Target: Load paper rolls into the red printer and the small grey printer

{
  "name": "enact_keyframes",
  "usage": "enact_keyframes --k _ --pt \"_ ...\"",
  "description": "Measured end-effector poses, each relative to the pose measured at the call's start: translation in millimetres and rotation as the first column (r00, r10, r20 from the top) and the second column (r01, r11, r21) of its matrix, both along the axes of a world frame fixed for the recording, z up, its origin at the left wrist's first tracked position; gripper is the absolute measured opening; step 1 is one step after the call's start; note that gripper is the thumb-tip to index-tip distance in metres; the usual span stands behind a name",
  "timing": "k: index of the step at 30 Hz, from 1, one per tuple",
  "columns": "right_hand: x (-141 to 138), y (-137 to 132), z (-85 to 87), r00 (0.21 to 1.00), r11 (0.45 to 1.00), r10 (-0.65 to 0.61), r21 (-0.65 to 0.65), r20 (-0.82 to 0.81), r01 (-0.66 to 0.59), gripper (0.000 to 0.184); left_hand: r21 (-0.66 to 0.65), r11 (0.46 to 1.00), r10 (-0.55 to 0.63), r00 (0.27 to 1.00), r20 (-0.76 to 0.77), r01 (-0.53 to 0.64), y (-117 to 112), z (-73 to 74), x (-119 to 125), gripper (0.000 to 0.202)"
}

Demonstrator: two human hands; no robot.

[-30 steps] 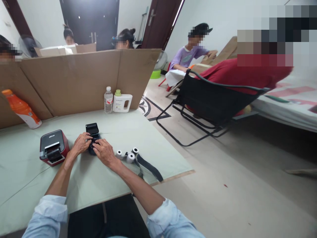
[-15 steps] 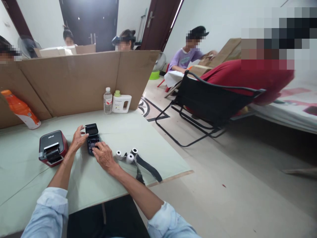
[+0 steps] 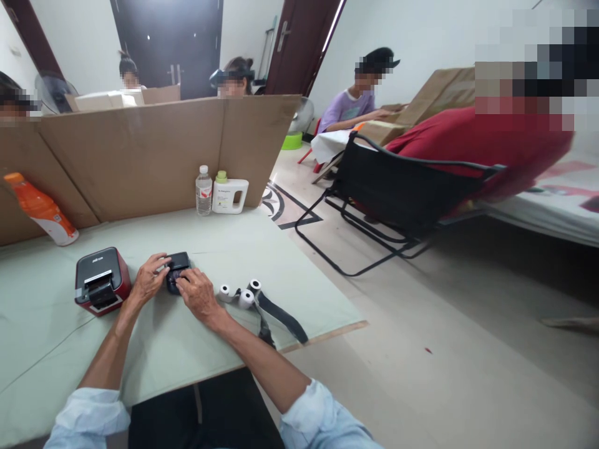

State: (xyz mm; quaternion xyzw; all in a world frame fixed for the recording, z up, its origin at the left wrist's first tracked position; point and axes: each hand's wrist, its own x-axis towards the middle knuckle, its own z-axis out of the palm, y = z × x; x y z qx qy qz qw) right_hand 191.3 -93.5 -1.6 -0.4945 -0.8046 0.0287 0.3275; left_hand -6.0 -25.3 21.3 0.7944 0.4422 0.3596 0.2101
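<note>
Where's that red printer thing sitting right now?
In the head view, the red printer sits on the green table, just left of the person's left hand, which holds a small black device that the right hand also touches.

Walls: plain white wall (image 3: 421,31)
Doors: dark brown door (image 3: 299,43), ajar
Floor: pale floor (image 3: 421,324) with dark inlay
Furniture: black folding chair (image 3: 397,193); bed (image 3: 538,215) at right
Screen: cardboard (image 3: 140,156) along far edge of table (image 3: 42,349)

Cardboard screen (image 3: 140,156) spans the bench (image 3: 281,274). At its foot, a water bottle (image 3: 204,190) just beside a white jug (image 3: 229,194); orange bottle (image 3: 41,211) leaning at its left end.
</note>
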Motion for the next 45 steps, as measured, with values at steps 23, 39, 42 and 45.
enact_keyframes --k 23,39,42,45 --pt "26.7 10.7 28.5 1.0 0.887 0.016 -0.461 0.015 -0.007 0.092 -0.015 0.997 0.074 0.959 -0.274 -0.081 -37.8 -16.7 -3.0 0.084" --pt "13.9 13.7 24.7 1.0 0.893 0.027 -0.45 0.009 -0.02 0.091 -0.074 0.985 0.132 0.955 -0.266 -0.157 -49.1 -16.7 1.2 0.086" --pt "16.8 11.2 31.7 0.997 0.878 0.034 -0.475 -0.069 -0.063 0.097 -0.094 0.988 0.099 0.972 -0.213 -0.121 -49.5 -14.7 1.0 0.102" --pt "26.0 8.0 39.9 0.993 0.88 0.041 -0.465 -0.115 -0.09 0.092 -0.114 0.99 0.061 0.984 -0.169 -0.081 -43.4 -13.5 -1.0 0.113"
